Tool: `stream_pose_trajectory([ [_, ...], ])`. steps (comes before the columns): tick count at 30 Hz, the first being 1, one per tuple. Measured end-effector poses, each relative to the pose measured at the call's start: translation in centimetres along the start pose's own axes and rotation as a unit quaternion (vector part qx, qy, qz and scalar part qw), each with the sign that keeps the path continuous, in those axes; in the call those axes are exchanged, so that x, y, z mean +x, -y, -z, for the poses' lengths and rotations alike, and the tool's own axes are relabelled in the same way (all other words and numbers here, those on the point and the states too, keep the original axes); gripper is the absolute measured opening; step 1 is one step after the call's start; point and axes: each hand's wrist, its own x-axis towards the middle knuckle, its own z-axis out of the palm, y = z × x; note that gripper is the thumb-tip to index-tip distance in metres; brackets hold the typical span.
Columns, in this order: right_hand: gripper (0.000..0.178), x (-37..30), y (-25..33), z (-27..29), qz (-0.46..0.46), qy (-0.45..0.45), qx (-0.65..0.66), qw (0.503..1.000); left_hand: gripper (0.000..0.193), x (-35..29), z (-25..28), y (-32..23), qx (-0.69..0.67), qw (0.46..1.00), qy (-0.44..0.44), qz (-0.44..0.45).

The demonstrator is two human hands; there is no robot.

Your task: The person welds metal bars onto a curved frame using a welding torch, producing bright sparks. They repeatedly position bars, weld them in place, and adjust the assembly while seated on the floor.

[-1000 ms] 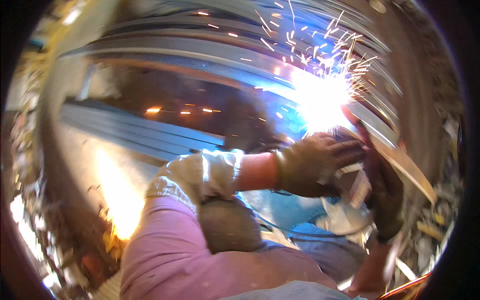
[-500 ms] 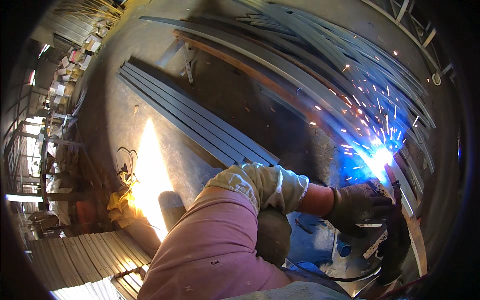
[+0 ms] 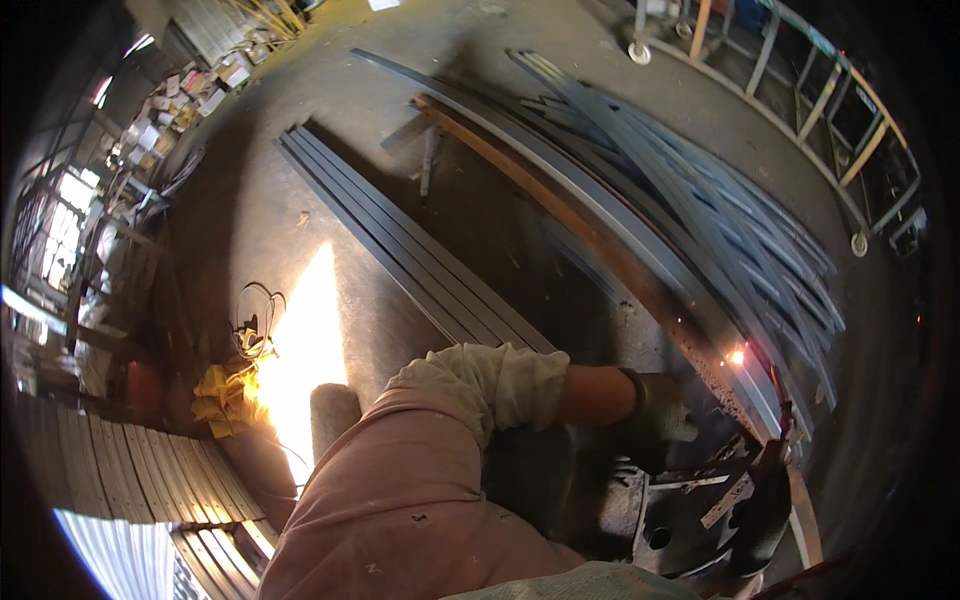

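My left hand [image 3: 655,420], in a dark work glove, is beside the near end of a rusty steel bar [image 3: 600,270]. Its fingers are lost in shadow, so its grip cannot be made out. In deep shade at the lower right, my gloved right hand [image 3: 762,520] grips a welding electrode holder [image 3: 787,418]. A thin electrode [image 3: 775,380] rises from the holder towards a small glowing weld spot [image 3: 738,357] on a long grey steel bar [image 3: 640,240]. That grey bar runs alongside the rusty one.
Several grey steel tubes [image 3: 400,240] lie side by side left of the rusty bar. More steel lengths [image 3: 720,200] are piled at the right. A wheeled metal frame [image 3: 800,130] stands far right. Yellow cloth [image 3: 225,400] and corrugated sheeting [image 3: 130,465] are at the left.
The bright blue-white arc and flying sparks have died down to a small orange glow. My left hand has drawn back from the electrode holder. The whole view has shifted.
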Motion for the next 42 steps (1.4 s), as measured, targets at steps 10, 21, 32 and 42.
stream_pose_trajectory([
  [10,0.067,-4.2,-5.1,0.6,0.131,0.045,0.02,0.99,0.079,-5.5,-0.3,-9.8,0.085,0.995,-0.011,0.047],
  [21,0.056,-8.5,-2.1,-2.3,0.094,-0.015,0.169,0.981,0.08,-2.2,0.3,-15.4,0.07,0.996,0.034,0.054],
  [32,0.037,-8.8,2.3,-8.2,-0.059,-0.126,0.054,0.989,0.098,-0.3,-0.2,-11.6,-0.012,0.993,-0.063,0.095],
  [42,0.039,-4.8,1.8,-10.5,-0.051,-0.064,0.025,0.996,0.099,1.7,-1.2,-7.8,-0.237,0.963,-0.08,0.103],
])
